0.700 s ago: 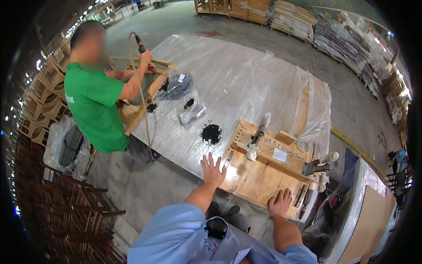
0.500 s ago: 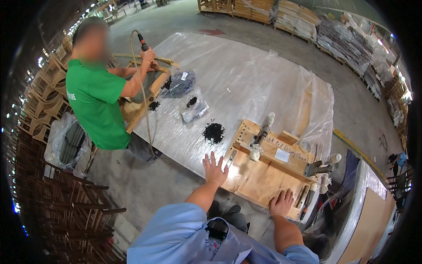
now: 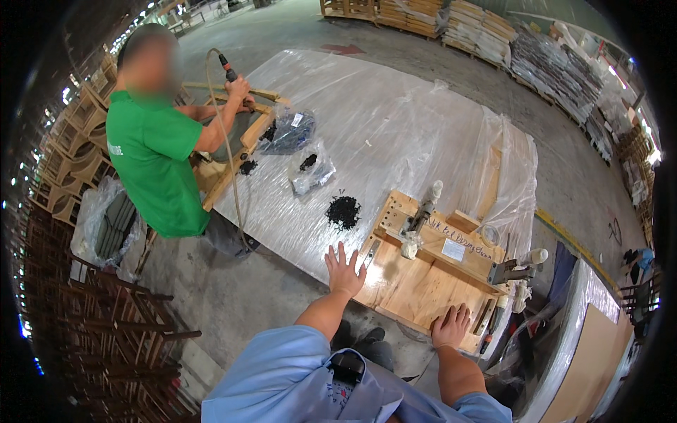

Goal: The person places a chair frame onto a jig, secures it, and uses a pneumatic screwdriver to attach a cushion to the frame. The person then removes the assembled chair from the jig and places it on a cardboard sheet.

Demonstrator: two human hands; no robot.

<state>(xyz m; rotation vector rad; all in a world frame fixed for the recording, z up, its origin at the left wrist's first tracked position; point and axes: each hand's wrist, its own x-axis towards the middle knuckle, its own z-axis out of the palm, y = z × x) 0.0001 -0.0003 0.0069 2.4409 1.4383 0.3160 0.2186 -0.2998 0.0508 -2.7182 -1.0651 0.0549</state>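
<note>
Now, left hand (image 3: 345, 275) spread on grey film-wrapped tabletop (image 3: 395, 120), right hand (image 3: 451, 327) likewise on boxy pale-wood jig (image 3: 405, 289); flat palms help.

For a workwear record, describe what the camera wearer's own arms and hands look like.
Loose, light-blue fabric sleeves end around the elbows, leaving the forearms uncovered. The left hand and right hand are bare; no gloves, watch or bracelet shows.
</note>
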